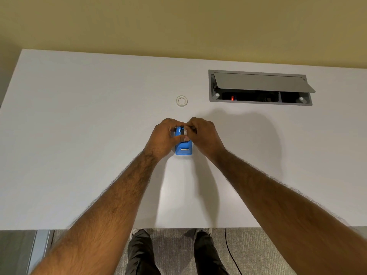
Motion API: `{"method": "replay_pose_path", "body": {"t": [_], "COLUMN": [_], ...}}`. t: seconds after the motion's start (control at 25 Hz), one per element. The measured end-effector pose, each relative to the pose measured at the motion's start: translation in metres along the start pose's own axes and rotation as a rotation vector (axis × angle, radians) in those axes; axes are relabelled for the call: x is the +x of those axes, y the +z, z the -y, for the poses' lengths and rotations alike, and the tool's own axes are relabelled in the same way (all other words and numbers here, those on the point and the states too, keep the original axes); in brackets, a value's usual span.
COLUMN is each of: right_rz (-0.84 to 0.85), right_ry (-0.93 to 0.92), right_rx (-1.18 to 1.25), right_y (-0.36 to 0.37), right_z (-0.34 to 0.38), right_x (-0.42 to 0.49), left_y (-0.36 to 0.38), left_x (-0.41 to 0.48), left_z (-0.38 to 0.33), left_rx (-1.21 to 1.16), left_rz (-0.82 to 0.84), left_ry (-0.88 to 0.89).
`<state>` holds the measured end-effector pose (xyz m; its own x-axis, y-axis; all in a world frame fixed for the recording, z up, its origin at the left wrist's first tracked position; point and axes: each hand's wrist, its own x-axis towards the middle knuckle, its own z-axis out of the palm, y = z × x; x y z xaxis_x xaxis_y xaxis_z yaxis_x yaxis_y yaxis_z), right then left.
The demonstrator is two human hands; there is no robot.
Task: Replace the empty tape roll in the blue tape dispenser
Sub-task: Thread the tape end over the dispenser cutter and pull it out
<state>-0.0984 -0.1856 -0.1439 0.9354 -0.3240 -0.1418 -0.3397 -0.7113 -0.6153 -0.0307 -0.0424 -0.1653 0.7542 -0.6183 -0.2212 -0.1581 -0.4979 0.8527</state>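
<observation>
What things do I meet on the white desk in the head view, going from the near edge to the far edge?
blue tape dispenser, held by the left hand and the right hand → white tape ring → open cable box

The tape dispenser [183, 148] is coloured bright blue; the desk [79, 135] is plain white; the tape roll [182, 100] is whitish; the wall [178, 22] is painted mustard yellow; the carpet [258, 251] is flecked grey.

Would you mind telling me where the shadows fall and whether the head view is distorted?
Head view: soft shadows of the arms spread right of the right hand and below the blue tape dispenser on the white table; the wide-angle lens bows the table's edges; focus is fairly even.
</observation>
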Motion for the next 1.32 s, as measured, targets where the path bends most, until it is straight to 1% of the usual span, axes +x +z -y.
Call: {"method": "replay_pose_path", "body": {"t": [0.16,0.2,0.28,0.48,0.64,0.84,0.96,1.08,1.16,1.32], "right_rz": [0.043,0.051,0.054,0.012,0.003,-0.020,-0.007,0.063,0.102,0.095], "right_ry": [-0.005,-0.033,-0.080,-0.102,-0.078,-0.108,-0.070,-0.010,0.029,0.049], "right_rx": [0.107,0.080,-0.049,-0.281,-0.364,-0.490,-0.468,-0.394,-0.289,-0.039], "right_y": [-0.011,-0.013,-0.014,-0.010,-0.011,-0.006,-0.004,-0.007,-0.010,-0.019], "right_z": [-0.003,-0.004,-0.005,0.005,0.015,0.024,0.025,0.024,0.021,0.010], "right_x": [-0.001,-0.004,-0.010,-0.007,0.000,0.000,0.005,0.013,0.014,0.008], "left_y": [-0.001,-0.002,-0.002,-0.001,-0.001,0.001,0.001,0.001,0.001,-0.001], "left_x": [-0.001,0.000,0.000,0.001,0.002,0.002,0.003,0.002,0.001,-0.001], "left_z": [-0.002,-0.003,-0.001,0.002,0.002,0.003,0.004,0.003,0.003,-0.001], "left_rx": [-0.022,-0.027,-0.025,-0.006,0.018,0.050,0.053,0.041,0.046,0.032], "left_rz": [-0.006,-0.005,-0.003,0.000,0.002,-0.020,-0.023,-0.013,-0.008,0.002], "left_ry": [-0.015,-0.015,-0.015,-0.021,0.006,0.035,0.037,0.031,0.036,0.023]}}
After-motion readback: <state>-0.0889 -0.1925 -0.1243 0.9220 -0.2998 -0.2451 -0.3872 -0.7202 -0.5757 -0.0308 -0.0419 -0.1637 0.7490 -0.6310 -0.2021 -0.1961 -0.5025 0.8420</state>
